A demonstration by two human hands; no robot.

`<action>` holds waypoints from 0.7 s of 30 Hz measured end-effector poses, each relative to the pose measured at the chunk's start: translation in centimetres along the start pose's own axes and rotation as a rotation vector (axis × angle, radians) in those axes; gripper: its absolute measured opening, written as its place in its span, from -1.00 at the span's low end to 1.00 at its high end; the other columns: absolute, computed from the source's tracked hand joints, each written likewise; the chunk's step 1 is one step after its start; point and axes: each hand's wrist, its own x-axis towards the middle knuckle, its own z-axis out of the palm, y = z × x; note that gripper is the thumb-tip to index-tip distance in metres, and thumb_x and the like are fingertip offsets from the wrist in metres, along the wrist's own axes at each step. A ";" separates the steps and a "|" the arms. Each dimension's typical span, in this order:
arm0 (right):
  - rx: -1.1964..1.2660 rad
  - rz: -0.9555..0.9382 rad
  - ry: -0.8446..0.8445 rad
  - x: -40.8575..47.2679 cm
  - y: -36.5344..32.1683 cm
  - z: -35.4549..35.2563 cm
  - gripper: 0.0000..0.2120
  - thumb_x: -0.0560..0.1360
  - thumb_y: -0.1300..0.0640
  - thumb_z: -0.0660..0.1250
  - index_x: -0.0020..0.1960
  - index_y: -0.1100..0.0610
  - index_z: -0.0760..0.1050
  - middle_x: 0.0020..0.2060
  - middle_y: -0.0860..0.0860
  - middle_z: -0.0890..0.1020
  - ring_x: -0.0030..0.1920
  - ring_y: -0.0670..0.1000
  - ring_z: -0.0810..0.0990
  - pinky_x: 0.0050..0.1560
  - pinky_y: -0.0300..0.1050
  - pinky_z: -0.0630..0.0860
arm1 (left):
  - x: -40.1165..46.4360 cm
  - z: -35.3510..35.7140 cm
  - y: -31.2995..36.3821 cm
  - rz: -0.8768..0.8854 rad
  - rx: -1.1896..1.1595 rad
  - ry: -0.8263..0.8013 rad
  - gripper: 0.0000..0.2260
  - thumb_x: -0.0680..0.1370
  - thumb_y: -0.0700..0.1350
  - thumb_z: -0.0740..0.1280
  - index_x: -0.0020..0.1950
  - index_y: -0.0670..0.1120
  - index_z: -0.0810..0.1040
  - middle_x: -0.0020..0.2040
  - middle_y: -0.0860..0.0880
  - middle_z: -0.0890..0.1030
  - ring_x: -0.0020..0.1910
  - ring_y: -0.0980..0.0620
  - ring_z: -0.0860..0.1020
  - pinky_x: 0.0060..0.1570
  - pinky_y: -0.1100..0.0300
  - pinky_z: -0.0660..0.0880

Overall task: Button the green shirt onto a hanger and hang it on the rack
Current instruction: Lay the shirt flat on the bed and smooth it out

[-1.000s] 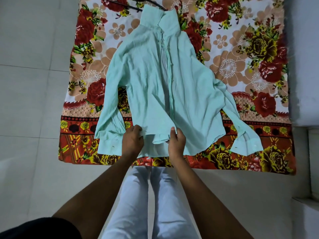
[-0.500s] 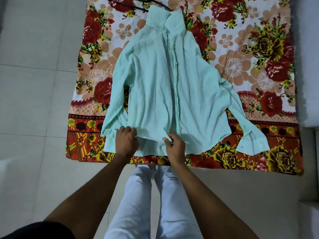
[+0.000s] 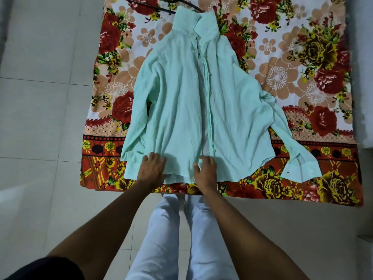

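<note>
Floor point(image 3: 40, 118): pale grey tiles, smooth, with thin dark grout lines, running along the left of the shirt and below it.

Floral cloth point(image 3: 302, 67): a large rectangular printed sheet spread flat on the floor. Red roses, tan blossoms and yellow flowers on white, with a dotted band and a red-orange border at the near edge. It lies under the whole shirt.

Green shirt point(image 3: 181, 102): thin, lightly creased mint fabric, laid face up on the cloth, collar pointing away from the person, hem nearest. The front placket runs down the middle with small buttons along it; it stands slightly parted in its upper half. One sleeve lies folded tight against the shirt's left side; the other trails out to the right, its cuff flat on the cloth border.

Trousers point(image 3: 161, 239): pale, soft cloth, below the shirt's hem.

Left hand point(image 3: 153, 168): palm down on the hem left of the placket, fingers loosely spread and pressed flat on the fabric, holding nothing.

Right hand point(image 3: 204, 172): palm down at the hem on the placket's foot, fingers spread; a pinch of cloth under them cannot be ruled out.

Hanger point(image 3: 167, 10): thin dark wire, apparently, just beyond the collar, mostly cut off.
</note>
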 end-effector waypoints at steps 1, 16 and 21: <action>0.036 0.054 -0.009 0.7 -0.3 0.1 -0.64 0.62 0.07 0.34 0.37 0.17 0.45 0.34 0.15 0.46 0.36 0.20 0.43 0.30 0.10 0.50 | 0.3 -0.2 0.6 0.030 -0.031 0.036 -0.45 0.38 0.23 0.49 0.17 -0.12 0.51 0.02 -0.14 0.55 0.03 -0.18 0.50 0.00 -0.07 0.46; 0.367 0.161 -0.217 1.0 -1.0 -0.5 -0.88 0.47 0.21 0.42 -0.16 0.19 0.49 -0.23 0.08 0.57 -0.24 -0.05 0.48 -0.24 -0.19 0.42 | 4.4 1.1 6.4 -0.058 -0.480 -0.001 -0.63 0.56 0.08 0.33 0.28 -0.09 0.49 0.18 -0.15 0.54 0.22 -0.22 0.46 0.13 -0.08 0.40; 0.556 0.261 -0.154 1.5 -0.8 -2.1 -0.70 0.43 0.35 0.42 -0.29 0.08 0.36 -0.38 -0.04 0.38 -0.34 -0.08 0.34 -0.29 -0.24 0.36 | 4.4 0.6 6.5 -0.033 -0.587 0.111 -0.82 0.55 -0.11 0.32 0.10 -0.13 0.60 0.00 -0.16 0.61 0.07 -0.24 0.52 -0.07 0.00 0.36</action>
